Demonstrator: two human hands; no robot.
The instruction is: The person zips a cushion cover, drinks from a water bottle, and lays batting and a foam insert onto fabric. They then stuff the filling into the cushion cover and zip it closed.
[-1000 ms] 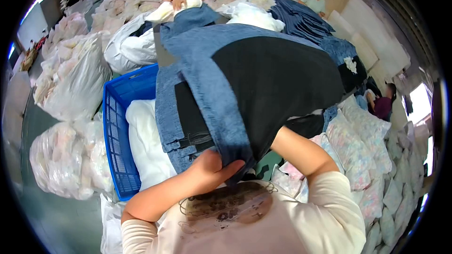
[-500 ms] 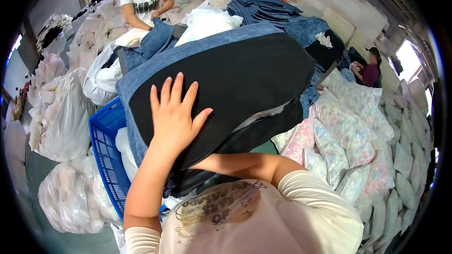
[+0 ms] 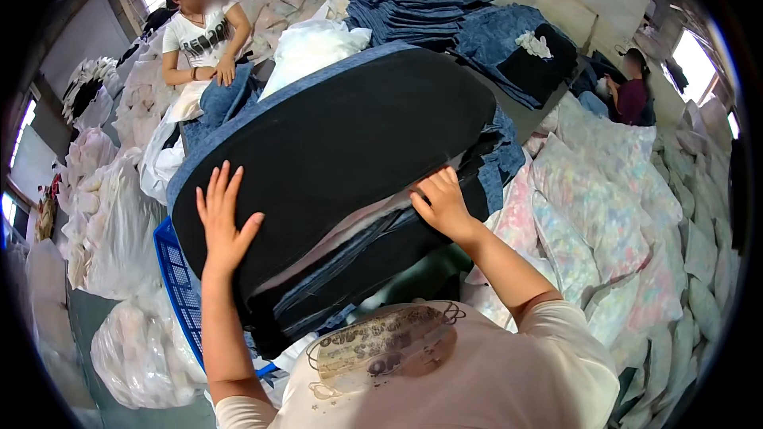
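Observation:
In front of me lies a large black fabric panel [image 3: 334,135] with rounded ends, on a thick stack of folded cloth. Mottled blue fabric [image 3: 208,160] shows along its far edge. My left hand [image 3: 225,226] rests flat on the panel's left part, fingers stretched out. At the near right edge, my right hand [image 3: 443,200] has its fingers curled on the panel's border, which it grips. Below that edge, layers of grey, blue and black cloth [image 3: 342,254] show in the stack's side.
A blue plastic basket [image 3: 176,290] stands at the left under the stack. Folded blue fabric [image 3: 397,12] is piled at the back. Flower-patterned bags [image 3: 588,199] fill the right. A person in a white shirt [image 3: 203,44] handles blue cloth; two more people are farther off.
My right hand has come out from under the panel to its near right edge. My left hand has shifted left and toward me. More layers show along the near side.

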